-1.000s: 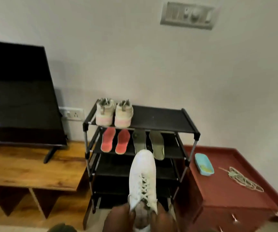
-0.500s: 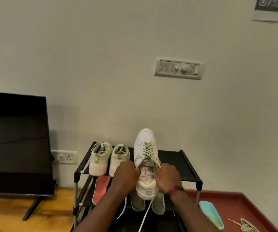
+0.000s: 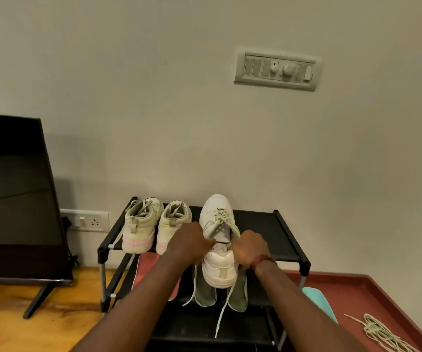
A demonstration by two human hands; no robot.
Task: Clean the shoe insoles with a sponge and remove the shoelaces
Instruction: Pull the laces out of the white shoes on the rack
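White sneaker (image 3: 217,240) lifted from low before shoe rack (image 3: 263,237) to top-shelf height; lace ends (image 3: 221,316) dangled loose. Left hand (image 3: 188,243), right hand (image 3: 250,247) curled, gripping its collar; unlacing likely underway.

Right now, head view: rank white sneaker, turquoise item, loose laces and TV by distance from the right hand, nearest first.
1. white sneaker: gripped by the right hand, so touching.
2. turquoise item: lower right, on the red cabinet.
3. loose laces: farther right on that cabinet.
4. TV: far left.
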